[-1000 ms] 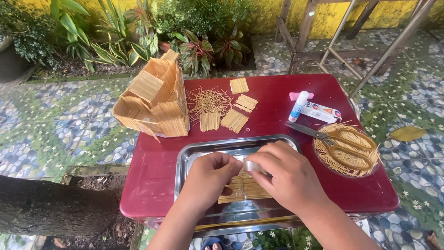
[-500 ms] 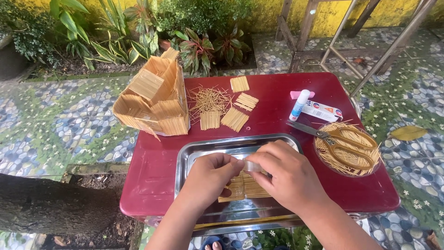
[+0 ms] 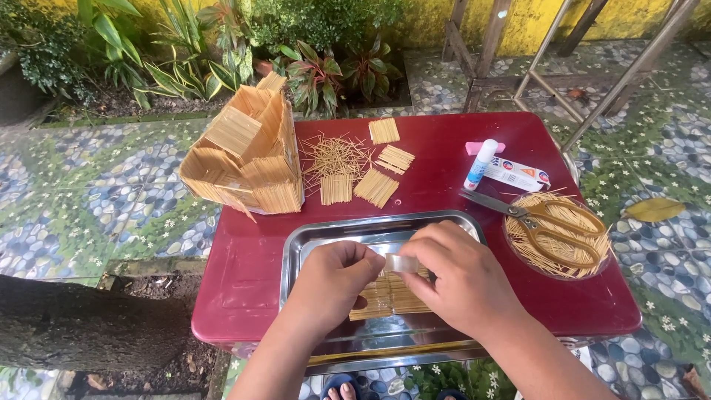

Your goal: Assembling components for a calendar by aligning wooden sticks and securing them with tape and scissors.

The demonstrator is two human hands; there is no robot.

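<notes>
My left hand (image 3: 333,278) and my right hand (image 3: 463,285) meet over a steel tray (image 3: 311,241) on a red table (image 3: 444,148). Between their fingertips they pinch a small clear strip (image 3: 401,263), which looks like tape. Just under it, in the tray, lies a flat panel of thin wooden sticks (image 3: 392,296), partly hidden by both hands. The fingers of both hands are curled shut.
A model house of sticks (image 3: 248,159) stands at the table's back left. Beside it lie loose sticks (image 3: 333,155) and small stick panels (image 3: 376,187). A glue tube (image 3: 480,164) and its box (image 3: 517,174) sit at the back right. Scissors (image 3: 544,222) rest on a basket of sticks (image 3: 559,237).
</notes>
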